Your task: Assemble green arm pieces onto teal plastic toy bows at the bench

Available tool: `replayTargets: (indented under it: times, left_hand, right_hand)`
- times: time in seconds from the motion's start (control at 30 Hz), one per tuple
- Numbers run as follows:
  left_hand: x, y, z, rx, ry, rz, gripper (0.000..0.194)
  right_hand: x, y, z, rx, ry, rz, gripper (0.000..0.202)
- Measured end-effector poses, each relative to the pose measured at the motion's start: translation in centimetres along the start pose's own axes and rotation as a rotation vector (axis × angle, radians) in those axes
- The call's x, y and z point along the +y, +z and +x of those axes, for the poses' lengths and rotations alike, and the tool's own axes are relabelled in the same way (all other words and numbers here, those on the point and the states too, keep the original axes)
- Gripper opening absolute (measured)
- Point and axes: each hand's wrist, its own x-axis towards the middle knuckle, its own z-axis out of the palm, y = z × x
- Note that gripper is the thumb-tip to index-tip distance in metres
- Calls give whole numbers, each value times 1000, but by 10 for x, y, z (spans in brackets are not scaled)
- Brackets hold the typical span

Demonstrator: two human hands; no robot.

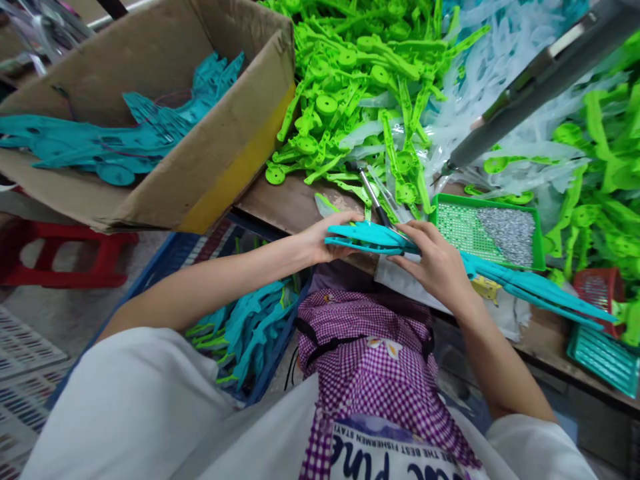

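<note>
A long teal plastic part (373, 235), seen edge-on with layers one above the other, lies across both hands at the table's front edge. My left hand (327, 239) is closed around its left end, the thumb on top. My right hand (439, 265) grips it further along, fingers bent over the near side. Beyond my right wrist the teal length runs on toward the lower right; my hand hides the join. Just behind the hands lies a thin metal tool with a black end (373, 193). A green tray (539, 233) of small silvery pieces sits beyond my right hand.
Lime-green plastic parts (345, 80) and translucent parts (480, 73) are heaped at the back. A grey powered screwdriver (530, 90) hangs at upper right. A cardboard box (225, 133) with teal parts stands left; a blue crate (170, 257) sits below. A red stool (100, 257) stands on the floor.
</note>
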Motion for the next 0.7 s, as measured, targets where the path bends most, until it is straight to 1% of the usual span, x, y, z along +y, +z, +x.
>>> replayTargets:
  times: [0.03, 0.1, 0.17, 0.2, 0.3, 0.33, 0.4, 0.47, 0.53, 0.7]
  left_hand:
    - [0, 1, -1, -5, -5, -5, 11]
    - [2, 4, -1, 30, -18, -11, 12]
    - [4, 6, -1, 75, -42, 15, 14]
    - [5, 6, 0, 87, -61, 40, 15]
    - [10, 5, 4, 83, -100, 101, 18]
    - [11, 5, 6, 83, -103, 106, 19]
    - [14, 3, 7, 83, -99, 92, 18]
    - [15, 4, 7, 90, -105, 70, 17]
    - [15, 6, 5, 106, -107, 61, 17]
    - [15, 10, 2, 126, -88, 87, 16]
  right_hand:
    - [1, -4, -1, -16, 5, 62, 54]
    - [1, -12, -2, -57, 11, 198, 57]
    - [0, -22, -5, -80, 36, 263, 47]
    - [0, -29, -8, -60, 61, 247, 41]
    - [1, -51, -18, 65, 142, 27, 32]
    - [3, -58, -21, 83, 144, -65, 30]
    - [8, -68, -27, 59, 97, -218, 28]
    - [15, -71, -30, -4, 20, -313, 28]
    - [20, -68, -30, -44, -34, -361, 28]
    - [20, -59, -22, -53, -74, -391, 30]
